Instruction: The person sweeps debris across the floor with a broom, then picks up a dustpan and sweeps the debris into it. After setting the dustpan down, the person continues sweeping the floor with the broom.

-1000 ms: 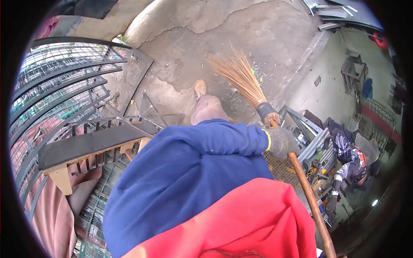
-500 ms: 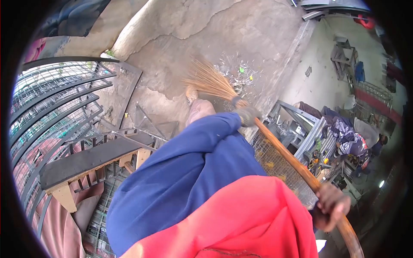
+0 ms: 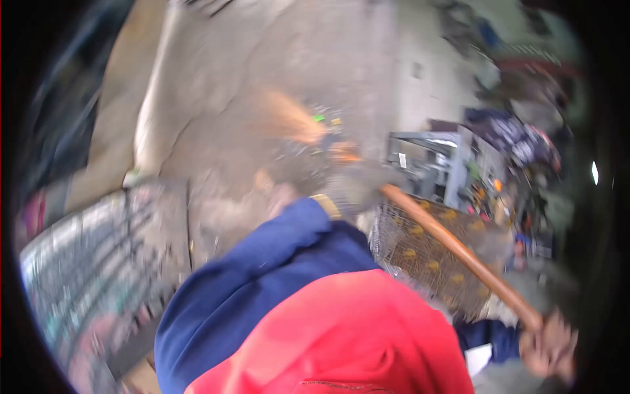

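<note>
A long broom runs diagonally across the view, its brown wooden handle [image 3: 459,253] to the lower right. Its straw bristles [image 3: 292,118] are smeared by motion over the concrete floor. Low on the handle, close to the bristles, my left hand [image 3: 362,189], in what looks like a grey glove, is wrapped around it. My right hand [image 3: 550,347] grips the upper end at the lower right. Small litter [image 3: 320,118] with green and yellow bits lies beside the bristles.
Black metal grilles [image 3: 111,256] stand on the left. To the right are a grey metal frame [image 3: 453,164], a patterned brown panel [image 3: 436,249] and a clutter of tools [image 3: 492,197]. A person in a patterned top [image 3: 515,138] is near the right wall.
The view has turned, shifting the surroundings. The bristles and my left hand appear further left, my right hand lower and further right. Both hands keep hold of the broom.
</note>
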{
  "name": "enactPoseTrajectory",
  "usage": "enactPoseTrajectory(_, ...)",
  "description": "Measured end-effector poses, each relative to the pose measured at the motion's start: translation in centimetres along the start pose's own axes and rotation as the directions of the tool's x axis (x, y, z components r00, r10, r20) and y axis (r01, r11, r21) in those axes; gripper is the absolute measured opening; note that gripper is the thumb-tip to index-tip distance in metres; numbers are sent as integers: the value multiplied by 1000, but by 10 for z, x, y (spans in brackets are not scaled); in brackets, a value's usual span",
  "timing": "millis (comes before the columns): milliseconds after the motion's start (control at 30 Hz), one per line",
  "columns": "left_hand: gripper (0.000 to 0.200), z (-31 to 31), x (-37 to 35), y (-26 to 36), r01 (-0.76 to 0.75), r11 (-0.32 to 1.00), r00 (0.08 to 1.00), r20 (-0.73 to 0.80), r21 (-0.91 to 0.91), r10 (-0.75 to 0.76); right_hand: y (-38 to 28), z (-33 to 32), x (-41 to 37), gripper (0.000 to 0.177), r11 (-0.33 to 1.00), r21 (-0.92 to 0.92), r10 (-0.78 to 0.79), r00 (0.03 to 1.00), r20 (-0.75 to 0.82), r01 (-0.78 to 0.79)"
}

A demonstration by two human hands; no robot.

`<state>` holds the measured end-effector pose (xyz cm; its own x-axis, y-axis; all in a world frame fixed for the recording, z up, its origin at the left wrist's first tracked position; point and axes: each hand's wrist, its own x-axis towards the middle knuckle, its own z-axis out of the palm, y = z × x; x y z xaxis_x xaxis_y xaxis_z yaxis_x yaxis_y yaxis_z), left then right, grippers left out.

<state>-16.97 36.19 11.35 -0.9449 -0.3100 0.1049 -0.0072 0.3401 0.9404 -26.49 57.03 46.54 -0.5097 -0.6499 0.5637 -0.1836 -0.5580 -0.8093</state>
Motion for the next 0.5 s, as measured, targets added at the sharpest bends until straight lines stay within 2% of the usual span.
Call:
enactPoseTrajectory(33, 37, 2, -4, -30, 49, 999, 997, -54, 9, -48, 30, -2, -9, 14, 994, 109, -21, 1000, -10, 22)
enactPoseTrajectory(67, 41, -13, -10, -39, 44, 993, 982, -188, 106, -23, 61, 1, -15, 8, 982, 188, -27, 1000, -9, 29)
enactPoseTrajectory(100, 40, -3, -11, -80, 69, 994, 951, -307, 84, -40, 95, 7, -23, 7, 975, 221, -18, 1000, -5, 19)
enactPoseTrajectory(133, 38, -3, -13, -120, 128, 984, 925, -373, 121, -75, 132, 24, -26, 9, 968, 245, 51, 999, 14, -53)
enactPoseTrajectory(167, 36, -1, -10, -152, 201, 968, 886, -450, 149, -115, 157, 36, -40, 14, 977, 160, 153, 985, -77, -140)
enactPoseTrajectory(200, 36, 8, -8, -172, 165, 974, 895, -439, 156, -81, 176, 42, -48, 19, 977, 94, 198, 978, -58, -192)
enactPoseTrajectory(267, 38, 24, 0, -212, 201, 974, 910, -388, 107, -146, 186, 60, -47, 19, 978, -115, 176, 984, 33, -171)
enactPoseTrajectory(300, 40, 43, 13, -221, 193, 981, 931, -322, 33, -172, 183, 63, -43, 19, 980, -122, 161, 986, 31, -156)
enactPoseTrajectory(367, 46, 72, 31, -196, 186, 981, 974, -121, -62, -192, 169, 64, -36, 21, 961, -129, 207, 945, -254, -245)
enactPoseTrajectory(400, 49, 71, 40, -174, 181, 980, 983, -1, -80, -182, 165, 55, -29, 19, 991, -48, 110, 958, -265, -127)
enactPoseTrajectory(433, 49, 63, 44, -154, 163, 984, 986, -11, -65, -164, 152, 43, -20, 18, 998, -42, 33, 967, -254, -45)
enactPoseTrajectory(500, 52, 43, 31, -119, 30, 999, 996, -88, 43, -26, 116, 21, -8, 23, 997, -51, -75, 960, -269, 64)
